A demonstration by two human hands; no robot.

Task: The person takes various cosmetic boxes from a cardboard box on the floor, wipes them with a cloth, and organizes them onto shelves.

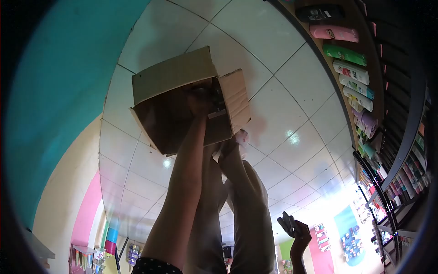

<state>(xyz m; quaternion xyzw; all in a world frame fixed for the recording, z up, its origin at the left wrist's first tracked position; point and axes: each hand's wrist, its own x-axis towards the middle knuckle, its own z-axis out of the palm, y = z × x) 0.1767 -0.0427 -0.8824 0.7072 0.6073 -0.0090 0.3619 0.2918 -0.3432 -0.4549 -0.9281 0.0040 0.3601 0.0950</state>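
An open cardboard box (173, 75) stands on the tiled floor by the person's feet. My left arm reaches down into it. Deep in the shadow of the box is my left hand (198, 100), its fingers too dark to make out. A small pale item (216, 114) lies beside that wrist, inside the box. At the lower right, away from the box, my right hand (300, 232) is raised, its fingers closed around some small pale objects (286, 223) that I cannot identify.
Shelves (340, 84) with rows of bottles (351, 71) curve along the right side. The person's legs (251, 219) extend from the bottom to the box. A teal wall (59, 91) rises on the left. More displays (351, 244) stand at the lower right.
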